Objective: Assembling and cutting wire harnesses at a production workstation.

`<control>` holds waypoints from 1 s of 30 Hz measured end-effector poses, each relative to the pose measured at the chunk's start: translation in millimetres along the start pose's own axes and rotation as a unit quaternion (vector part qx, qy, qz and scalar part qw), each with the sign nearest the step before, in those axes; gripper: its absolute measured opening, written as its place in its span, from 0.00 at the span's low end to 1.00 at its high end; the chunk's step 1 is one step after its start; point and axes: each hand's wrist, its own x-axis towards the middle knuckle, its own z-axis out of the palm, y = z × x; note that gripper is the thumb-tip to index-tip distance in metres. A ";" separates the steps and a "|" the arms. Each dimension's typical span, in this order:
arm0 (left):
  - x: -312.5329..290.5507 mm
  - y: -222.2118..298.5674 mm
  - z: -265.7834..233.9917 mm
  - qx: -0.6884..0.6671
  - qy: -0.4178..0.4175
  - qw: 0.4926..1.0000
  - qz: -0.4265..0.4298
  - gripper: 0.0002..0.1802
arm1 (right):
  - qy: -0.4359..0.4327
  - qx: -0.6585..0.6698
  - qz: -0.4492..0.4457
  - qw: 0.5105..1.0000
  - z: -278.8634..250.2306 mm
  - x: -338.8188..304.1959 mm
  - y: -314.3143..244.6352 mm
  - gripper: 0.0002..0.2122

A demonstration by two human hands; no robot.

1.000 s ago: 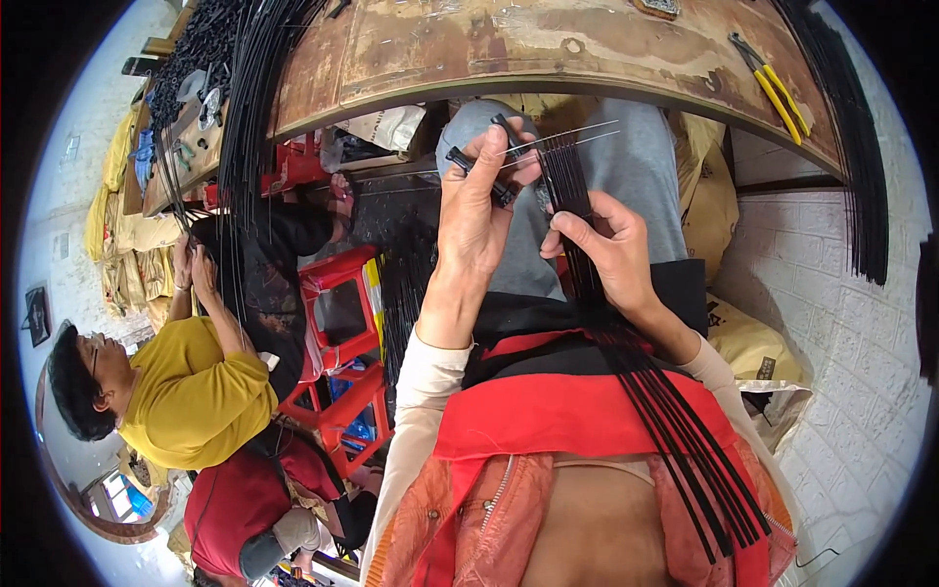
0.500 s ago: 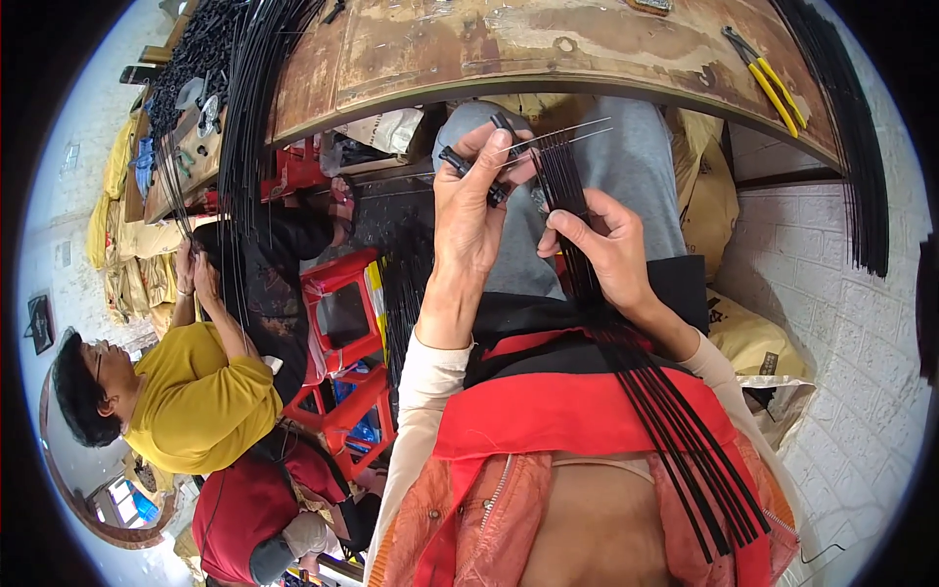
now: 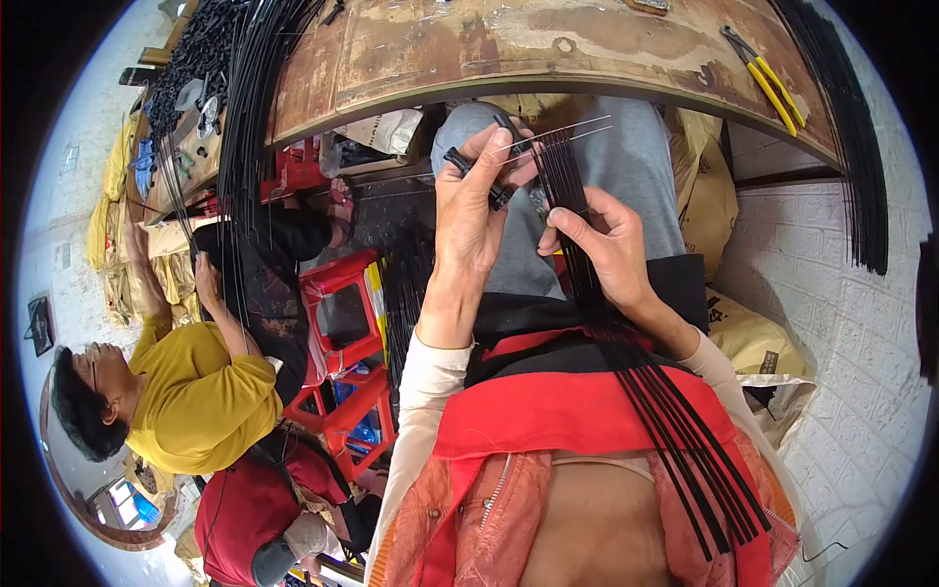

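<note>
Black strips (image 3: 559, 181) we gripped with our right hand (image 3: 616, 245); our left hand (image 3: 469, 210) pinched thin metal rods (image 3: 592, 121) and black fittings (image 3: 456, 159).

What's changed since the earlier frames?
The yellow-shirted co-worker's hands were together; one hand has moved up and to picture left, away from the other hand. Wearer's grip unchanged: left hand still holds black tubular pieces and thin wires, right hand the black rods.

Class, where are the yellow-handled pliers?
In the head view, the yellow-handled pliers lie on the wooden table, toward its right end, beside the hanging black rods.
</note>
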 end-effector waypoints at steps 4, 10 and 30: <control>-1.4 0.5 0.4 0.003 -0.002 1.000 -0.006 0.15 | -0.001 0.003 0.002 1.000 1.6 -0.3 -1.6 0.09; -1.2 -0.7 -0.7 0.018 0.005 1.000 -0.020 0.15 | 0.005 -0.003 -0.005 1.000 2.8 1.2 -0.1 0.08; -21.7 12.8 2.5 0.036 -0.058 0.998 -0.013 0.20 | -0.019 0.008 0.001 1.000 10.4 2.6 -21.1 0.10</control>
